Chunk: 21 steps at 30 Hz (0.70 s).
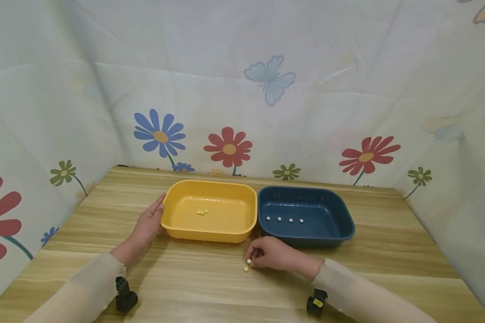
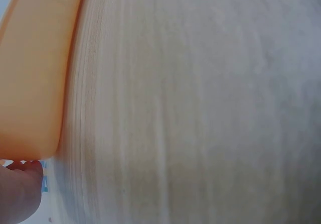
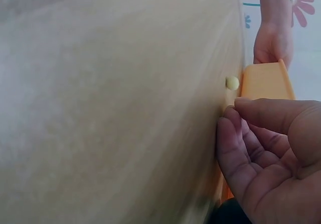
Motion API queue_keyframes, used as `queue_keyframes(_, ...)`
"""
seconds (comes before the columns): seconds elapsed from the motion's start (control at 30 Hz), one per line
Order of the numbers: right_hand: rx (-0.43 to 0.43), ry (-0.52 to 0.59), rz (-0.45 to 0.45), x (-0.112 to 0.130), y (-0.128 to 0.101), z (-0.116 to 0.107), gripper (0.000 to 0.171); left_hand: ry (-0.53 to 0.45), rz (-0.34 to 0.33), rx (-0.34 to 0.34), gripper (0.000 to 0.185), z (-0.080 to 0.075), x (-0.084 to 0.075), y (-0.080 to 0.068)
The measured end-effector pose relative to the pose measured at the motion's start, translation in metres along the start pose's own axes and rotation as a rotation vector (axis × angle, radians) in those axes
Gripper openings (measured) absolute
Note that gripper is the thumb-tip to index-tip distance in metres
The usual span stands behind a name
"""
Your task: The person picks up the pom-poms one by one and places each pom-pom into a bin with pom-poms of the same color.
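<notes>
My left hand (image 1: 150, 223) rests against the left end of the yellow tray (image 1: 210, 235), fingers along its outer wall; the left wrist view shows part of that hand (image 2: 20, 191) at the tray's corner. In front of the trays, my right hand (image 1: 272, 253) pinches a small white ball (image 1: 249, 261) at its fingertips, low over the table. The fingers hide that ball in the right wrist view. Just nearer than it, a yellow ball (image 1: 246, 269) lies on the wood, also seen beyond the thumb as a pale yellow ball (image 3: 232, 83).
Three yellow balls (image 1: 202, 213) lie inside the yellow tray. A dark blue tray (image 1: 307, 240) stands beside it on the right, with several white balls (image 1: 291, 220) in a row. The wooden table (image 1: 210, 291) ends at a flower-printed cloth (image 1: 307, 134) behind and at the sides.
</notes>
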State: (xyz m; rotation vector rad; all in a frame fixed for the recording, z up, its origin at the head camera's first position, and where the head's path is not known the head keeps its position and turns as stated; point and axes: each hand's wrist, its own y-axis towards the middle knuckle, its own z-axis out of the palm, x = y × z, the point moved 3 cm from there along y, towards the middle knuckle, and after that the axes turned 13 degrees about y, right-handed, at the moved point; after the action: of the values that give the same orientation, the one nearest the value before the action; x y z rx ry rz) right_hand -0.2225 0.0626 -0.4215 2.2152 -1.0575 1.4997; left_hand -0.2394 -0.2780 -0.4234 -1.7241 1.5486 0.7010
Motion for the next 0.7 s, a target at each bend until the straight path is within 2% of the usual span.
queue_keyframes(0.2, 0.024, 0.012, 0.006, 0.008, -0.008, -0.006, 0.004, -0.001, 0.003, -0.004, 0.057, 0.0, 0.0, 0.0)
queue_keyframes(0.33, 0.05, 0.033, 0.02, 0.018, -0.017, -0.018, 0.006, -0.01, 0.004, 0.0, 0.057, 0.0, 0.0, 0.001)
queue_keyframes(0.53, 0.084, 0.075, 0.103, 0.037, -0.027, -0.048, 0.012, -0.008, -0.005, 0.007, 0.057, 0.0, -0.001, 0.001)
queue_keyframes(0.7, 0.122, 0.058, 0.144, 0.052, -0.031, -0.08, 0.014, -0.003, -0.02, 0.011, 0.057, 0.0, 0.0, 0.002)
